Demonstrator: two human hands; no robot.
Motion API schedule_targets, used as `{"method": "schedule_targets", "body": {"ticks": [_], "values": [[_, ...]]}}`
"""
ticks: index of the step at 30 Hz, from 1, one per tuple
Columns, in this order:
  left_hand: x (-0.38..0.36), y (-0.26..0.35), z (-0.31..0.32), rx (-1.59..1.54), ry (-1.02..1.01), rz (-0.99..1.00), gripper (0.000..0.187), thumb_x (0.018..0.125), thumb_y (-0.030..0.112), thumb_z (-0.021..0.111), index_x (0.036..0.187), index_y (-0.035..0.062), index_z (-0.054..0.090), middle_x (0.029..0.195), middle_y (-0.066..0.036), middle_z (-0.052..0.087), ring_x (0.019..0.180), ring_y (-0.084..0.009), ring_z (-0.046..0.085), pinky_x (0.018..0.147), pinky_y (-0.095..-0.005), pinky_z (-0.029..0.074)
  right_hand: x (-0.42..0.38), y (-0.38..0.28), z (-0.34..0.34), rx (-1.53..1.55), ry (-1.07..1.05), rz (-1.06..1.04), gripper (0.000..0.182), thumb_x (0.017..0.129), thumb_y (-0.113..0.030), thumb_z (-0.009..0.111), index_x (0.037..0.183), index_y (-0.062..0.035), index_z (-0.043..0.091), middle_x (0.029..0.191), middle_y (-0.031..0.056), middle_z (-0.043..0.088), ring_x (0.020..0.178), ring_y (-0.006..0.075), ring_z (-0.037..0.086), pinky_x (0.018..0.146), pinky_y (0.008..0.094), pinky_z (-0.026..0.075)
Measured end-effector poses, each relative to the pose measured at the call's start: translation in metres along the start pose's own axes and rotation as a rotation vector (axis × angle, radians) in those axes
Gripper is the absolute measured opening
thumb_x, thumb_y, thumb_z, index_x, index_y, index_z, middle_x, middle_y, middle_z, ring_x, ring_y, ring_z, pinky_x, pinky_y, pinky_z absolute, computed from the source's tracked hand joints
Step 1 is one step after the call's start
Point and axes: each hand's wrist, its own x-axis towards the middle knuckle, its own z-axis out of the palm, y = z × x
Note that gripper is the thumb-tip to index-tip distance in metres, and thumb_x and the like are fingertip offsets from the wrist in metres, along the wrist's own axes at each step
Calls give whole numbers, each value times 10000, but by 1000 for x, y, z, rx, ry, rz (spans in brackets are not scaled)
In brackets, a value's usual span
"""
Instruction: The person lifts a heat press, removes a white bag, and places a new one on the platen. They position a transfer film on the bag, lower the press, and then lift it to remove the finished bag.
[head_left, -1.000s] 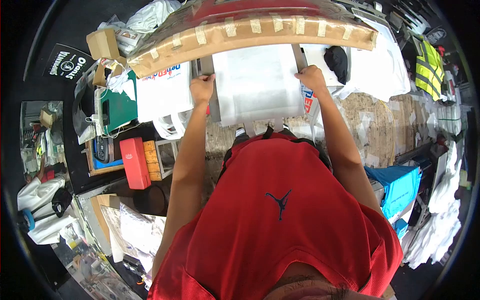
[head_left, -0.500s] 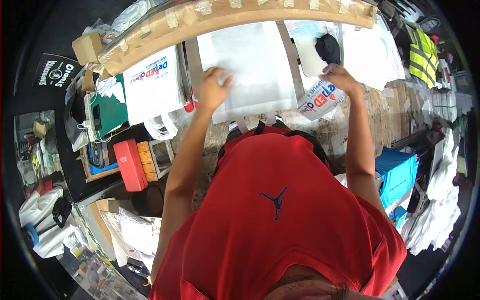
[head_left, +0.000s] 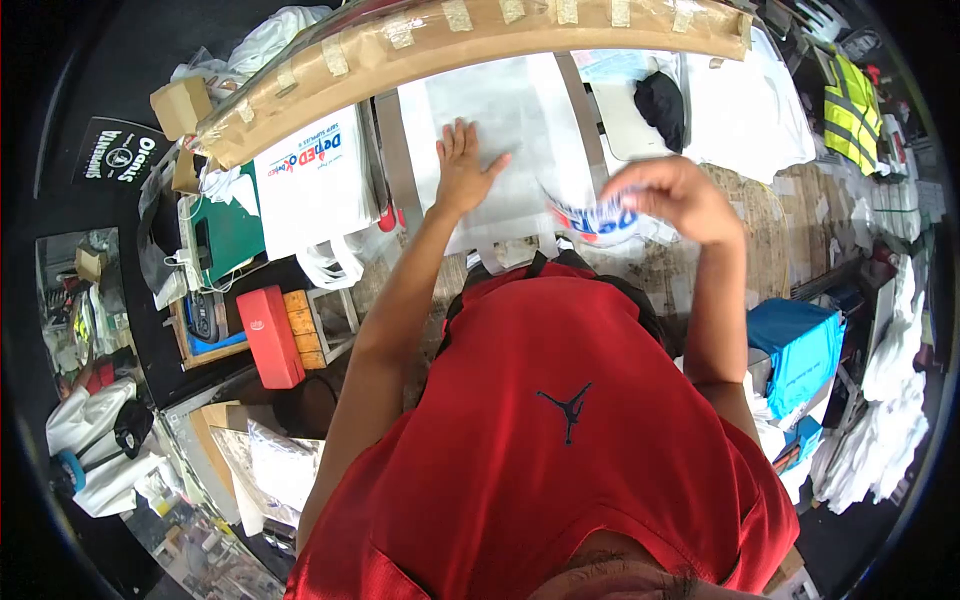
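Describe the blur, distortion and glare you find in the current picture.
Head view: right hand and printed sheet are motion-blurred, the left hand sharper; head view: the wide lens seems to bow the cardboard edge and leaves dark corners; head view: brightness washes out the white material, upper right.

A bag (head_left: 515, 90) lies in the upper middle of the frame, under the left hand (head_left: 463, 170). At the bag's lower right, a sheet (head_left: 598, 224) is beside the right hand (head_left: 690, 200). A stack of bags (head_left: 315, 180) lies left of the bag, a cloth (head_left: 660, 110) right. A bar (head_left: 490, 38) crosses above them. A case (head_left: 270, 337) is at middle left, a vest (head_left: 850, 125) at upper right.
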Motion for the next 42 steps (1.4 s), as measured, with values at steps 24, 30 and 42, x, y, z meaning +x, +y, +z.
{"method": "schedule_targets", "body": {"ticks": [24,30,42], "values": [[-60,41,-15,22,122,242,645,964,448,580,1431,22,457,1555,-245,299,1459,-394,251,1193,-539,195,202,207,13,-457,423,388,223,818,-165,672,1021,-118,751,953,164,728,858,309,714,813,389,564],[-55,35,7,128,79,120,829,973,606,429,1546,26,279,1629,-240,127,1519,-402,63,1219,-547,45,201,211,15,-476,436,382,261,835,-192,714,1083,-112,718,891,167,732,749,244,733,730,361,573],[-51,35,7,111,73,128,819,962,559,489,1537,11,292,1619,-254,157,1516,-407,87,1211,-559,56,86,203,134,-855,571,-20,746,925,-330,652,1474,62,333,1544,288,306,1437,484,272,1175,550,247]]}}
